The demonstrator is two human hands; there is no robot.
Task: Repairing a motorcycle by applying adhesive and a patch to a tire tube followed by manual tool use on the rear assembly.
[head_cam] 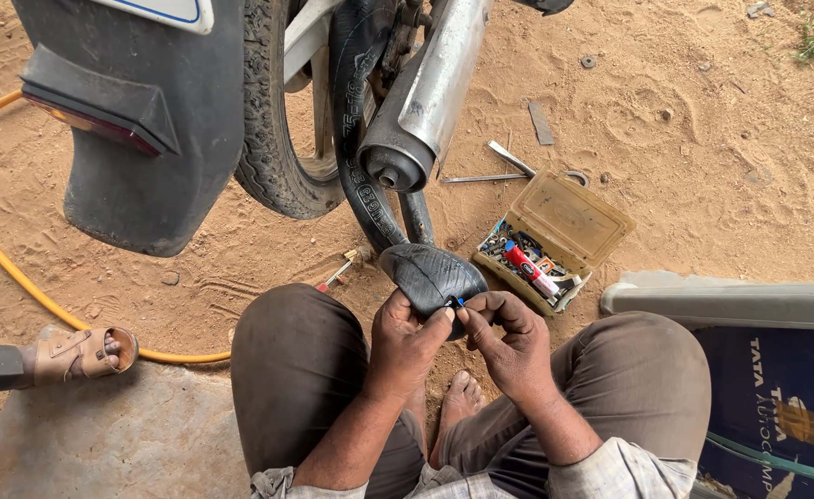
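A black rubber inner tube [425,273] hangs out from the rear wheel [273,139] of a motorcycle and bends down in front of my knees. My left hand [407,337] grips the folded end of the tube from below. My right hand [509,337] pinches a small blue and white piece [460,302] against the tube's surface with thumb and forefinger. Both hands touch the tube between my knees, above my bare foot [458,402].
An open yellowish plastic box [555,236] with small parts and a red tube lies on the sand to the right. Metal tyre levers [499,166] lie behind it. A chrome exhaust pipe [430,88], black mudguard [139,111], orange hose [19,277], another person's sandalled foot [84,353] and a grey panel [730,300] surround me.
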